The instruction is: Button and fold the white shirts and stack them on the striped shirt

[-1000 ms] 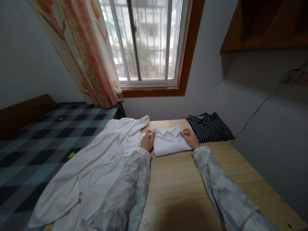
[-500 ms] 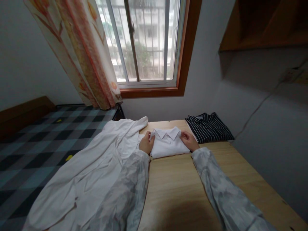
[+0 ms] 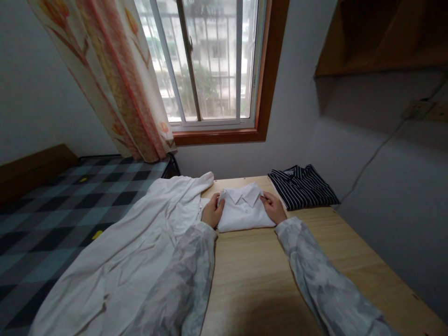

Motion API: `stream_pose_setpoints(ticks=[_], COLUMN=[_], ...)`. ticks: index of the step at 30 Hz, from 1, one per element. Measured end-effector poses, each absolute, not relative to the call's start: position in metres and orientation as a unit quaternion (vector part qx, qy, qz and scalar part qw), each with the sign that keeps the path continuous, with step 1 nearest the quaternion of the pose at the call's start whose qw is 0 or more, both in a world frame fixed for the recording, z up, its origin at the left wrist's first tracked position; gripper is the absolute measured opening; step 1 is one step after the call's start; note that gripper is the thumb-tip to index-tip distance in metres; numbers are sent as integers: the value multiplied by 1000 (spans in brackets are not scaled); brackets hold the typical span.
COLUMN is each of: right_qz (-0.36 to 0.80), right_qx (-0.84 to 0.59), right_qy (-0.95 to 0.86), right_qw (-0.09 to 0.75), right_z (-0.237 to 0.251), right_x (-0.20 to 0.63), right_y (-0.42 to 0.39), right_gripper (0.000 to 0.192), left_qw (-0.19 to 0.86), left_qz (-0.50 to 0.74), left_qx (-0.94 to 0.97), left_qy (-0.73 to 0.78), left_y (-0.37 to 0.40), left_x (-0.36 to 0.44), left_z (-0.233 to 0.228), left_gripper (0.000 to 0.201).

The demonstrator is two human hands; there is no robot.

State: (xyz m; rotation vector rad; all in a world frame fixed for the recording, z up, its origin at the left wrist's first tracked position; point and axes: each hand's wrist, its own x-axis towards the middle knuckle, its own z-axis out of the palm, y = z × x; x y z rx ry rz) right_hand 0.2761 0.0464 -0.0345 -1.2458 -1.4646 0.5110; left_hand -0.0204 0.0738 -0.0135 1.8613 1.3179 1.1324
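A folded white collared shirt [image 3: 247, 217] lies on the wooden table [image 3: 250, 270], its collar at the far side. My left hand [image 3: 213, 211] grips its left edge near the collar, thumb on top and fingers partly hidden. At the opposite edge, my right hand [image 3: 273, 208] pinches the cloth by the collar's right end. Loose white clothing [image 3: 140, 247] spreads over the table's left part, close to my left hand and under my left forearm. Beyond my right hand rests a folded black-and-white striped shirt [image 3: 303, 187].
To the left is a bed with a checked cover [image 3: 45, 238]. A flowered curtain [image 3: 115, 84] hangs beside the window [image 3: 213, 65]. On the right wall are a wooden shelf [image 3: 378, 56] and a hanging cable [image 3: 373, 156].
Both hands keep hold of the white shirt's sides, and its collar and front look slightly smoother. The camera view has shifted a little.
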Motion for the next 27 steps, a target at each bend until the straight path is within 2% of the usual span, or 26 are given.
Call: stream_pose_setpoints(ticks=[3, 7, 11, 13, 15, 19, 23, 27], right_qz=[185, 175, 93, 33, 12, 36, 59, 83], right_qx=[-559, -601, -592, -564, -513, -448, -551, -613], right_qy=[-602, -534, -550, -627, -730, -839, -790, -742], right_qw=[540, 568, 581, 536, 452, 308, 262, 259], right_z=[-42, -53, -43, -29, -17, -12, -32, -49], right_x=[279, 282, 282, 279, 273, 260, 260, 267], right_y=[52, 60, 52, 41, 31, 25, 35, 45], right_gripper=[43, 59, 49, 46, 49, 59, 69, 80], left_qw=[326, 344, 199, 133, 97, 103, 117, 101], left_qz=[445, 478, 477, 433, 373, 276, 249, 259], left_qx=[694, 660, 722, 790, 845, 888, 873, 844], left_qy=[462, 468, 460, 413, 370, 353, 403, 458], left_y=[78, 82, 70, 59, 50, 46, 51, 53], left_x=[-20, -19, -10, -2, 6, 13, 10, 9], left_z=[-20, -25, -2, 13, 19, 0, -24, -31], left_gripper=[37, 50, 49, 50, 55, 63, 67, 74])
